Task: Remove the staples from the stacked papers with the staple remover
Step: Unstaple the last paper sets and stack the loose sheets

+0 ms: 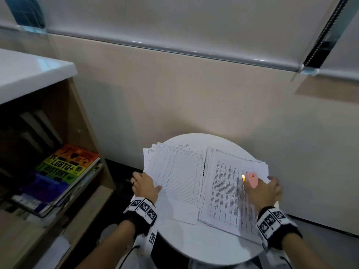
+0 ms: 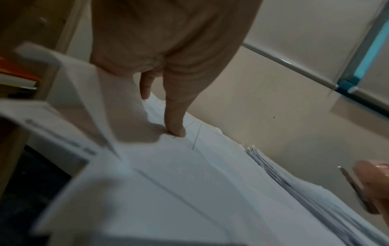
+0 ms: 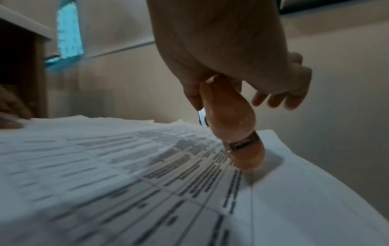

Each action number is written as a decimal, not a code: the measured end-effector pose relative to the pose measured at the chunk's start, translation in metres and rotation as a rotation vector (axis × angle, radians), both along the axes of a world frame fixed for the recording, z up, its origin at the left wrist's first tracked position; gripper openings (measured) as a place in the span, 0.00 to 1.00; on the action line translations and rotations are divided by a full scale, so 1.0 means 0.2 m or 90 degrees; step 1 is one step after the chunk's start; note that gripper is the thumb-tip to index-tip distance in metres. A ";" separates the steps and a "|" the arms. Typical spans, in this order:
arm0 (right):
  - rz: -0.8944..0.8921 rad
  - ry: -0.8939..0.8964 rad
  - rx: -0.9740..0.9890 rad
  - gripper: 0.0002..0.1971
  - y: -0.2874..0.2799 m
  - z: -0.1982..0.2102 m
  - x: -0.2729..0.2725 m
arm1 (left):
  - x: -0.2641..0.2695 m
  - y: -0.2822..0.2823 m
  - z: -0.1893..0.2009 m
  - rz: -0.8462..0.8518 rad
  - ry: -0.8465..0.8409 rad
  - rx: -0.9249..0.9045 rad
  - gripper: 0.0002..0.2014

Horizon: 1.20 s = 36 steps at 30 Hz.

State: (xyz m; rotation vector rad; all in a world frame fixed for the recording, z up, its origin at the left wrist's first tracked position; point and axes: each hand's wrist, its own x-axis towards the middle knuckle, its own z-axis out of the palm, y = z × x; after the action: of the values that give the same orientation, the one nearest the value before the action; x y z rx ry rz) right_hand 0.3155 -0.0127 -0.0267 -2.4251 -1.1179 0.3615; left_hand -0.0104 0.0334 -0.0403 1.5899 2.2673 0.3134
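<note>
Two paper stacks lie on a round white table point(image 1: 194, 247). The left stack point(image 1: 176, 175) shows a ruled grid; the right stack point(image 1: 227, 195) carries dense printed rows. My left hand point(image 1: 144, 184) pinches the left stack's near-left edge, thumb point(image 2: 175, 119) on top, and a sheet point(image 2: 189, 183) curls up by the palm. My right hand point(image 1: 264, 189) grips a pink staple remover point(image 1: 251, 179), whose tip points down onto the right stack point(image 3: 126, 166) near its far right corner. In the right wrist view the staple remover point(image 3: 231, 119) touches the page. No staple is discernible.
A wooden bookshelf stands at the left with a rainbow-covered book point(image 1: 64, 167) lying on its shelf, under a white countertop point(image 1: 29, 74). A beige wall runs close behind the table. Dark floor lies between shelf and table.
</note>
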 end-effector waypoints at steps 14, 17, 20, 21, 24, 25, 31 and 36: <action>-0.096 0.620 0.050 0.11 -0.27 0.08 -0.17 | -0.44 -0.15 0.03 0.048 -0.457 0.228 0.14; -0.100 0.612 0.040 0.11 -0.27 0.08 -0.17 | -0.50 -0.20 0.11 0.013 -0.699 0.206 0.10; -0.122 0.608 0.047 0.12 -0.27 0.09 -0.16 | -0.53 -0.25 0.20 -0.011 -0.777 0.193 0.14; -0.130 0.620 0.057 0.11 -0.27 0.08 -0.16 | -0.54 -0.27 0.23 -0.028 -0.781 0.195 0.18; -0.135 0.643 0.052 0.11 -0.28 0.08 -0.16 | -0.50 -0.35 0.30 -0.087 -0.777 0.217 0.26; -0.132 0.649 0.059 0.11 -0.29 0.08 -0.16 | -0.46 -0.40 0.31 -0.115 -0.770 0.223 0.31; -0.116 0.445 0.213 0.09 -0.26 0.22 -0.24 | -0.17 -0.69 0.10 -0.159 -0.585 0.062 0.25; 0.078 0.223 0.224 0.16 -0.22 0.36 -0.36 | -0.06 -0.78 0.03 -0.204 -0.454 -0.069 0.29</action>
State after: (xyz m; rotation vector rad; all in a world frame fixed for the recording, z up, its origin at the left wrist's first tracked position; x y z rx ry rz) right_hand 0.2439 -0.0560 0.0445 -1.9054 -1.0695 0.5538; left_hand -0.0217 -0.1229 -0.0345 1.4476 1.4496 0.5528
